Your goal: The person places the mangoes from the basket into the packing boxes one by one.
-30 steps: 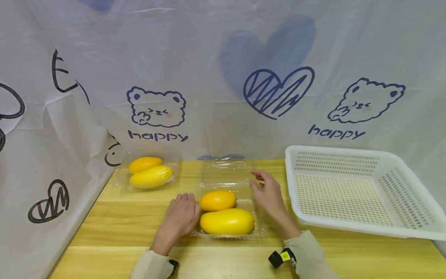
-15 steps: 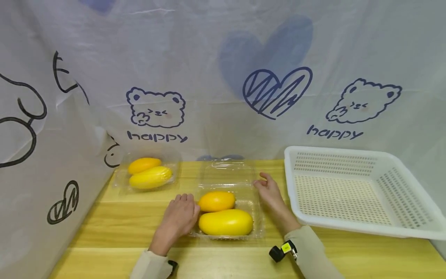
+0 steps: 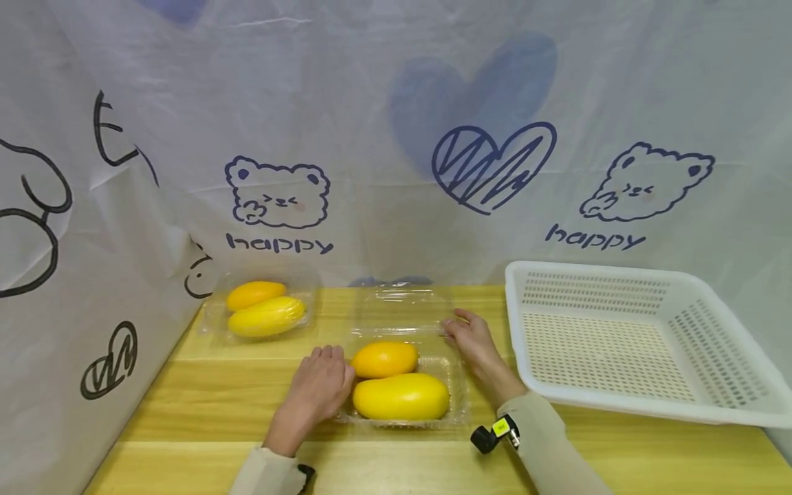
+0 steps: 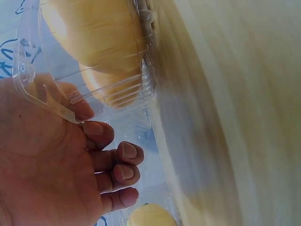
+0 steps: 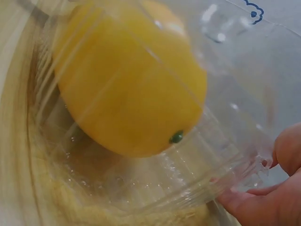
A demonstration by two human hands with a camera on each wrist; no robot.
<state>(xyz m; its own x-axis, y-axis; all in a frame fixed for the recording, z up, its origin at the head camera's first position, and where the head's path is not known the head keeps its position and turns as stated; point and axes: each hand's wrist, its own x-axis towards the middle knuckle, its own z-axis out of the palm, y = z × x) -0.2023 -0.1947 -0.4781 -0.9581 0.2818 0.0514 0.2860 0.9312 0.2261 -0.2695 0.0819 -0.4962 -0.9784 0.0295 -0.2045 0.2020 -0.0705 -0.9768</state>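
Note:
A clear plastic clamshell box [image 3: 456,388] lies on the table with its lid [image 3: 405,308] folded back away from me. Inside sit an orange-yellow mango [image 3: 385,359] and, nearer to me, a larger yellow mango-like fruit [image 3: 402,397]. My left hand [image 3: 318,381] pinches the box's left rim between thumb and index finger, as the left wrist view shows; its other fingers are loosely bent. At the right side by the hinge, my right hand [image 3: 475,342] pinches the clear plastic edge [image 5: 256,172]. In the right wrist view the mango [image 5: 131,80] shows a green stem spot.
At the back left stands another clear box [image 3: 213,320] holding two yellow fruits [image 3: 266,316]. A white perforated basket [image 3: 526,357] occupies the right side of the wooden table [image 3: 204,405]. A printed cloth [image 3: 383,227] hangs behind the table.
My right hand first shifted slightly right along the box's side, then came back left, its fingertips now at the hinge edge. The left hand stays at the left rim.

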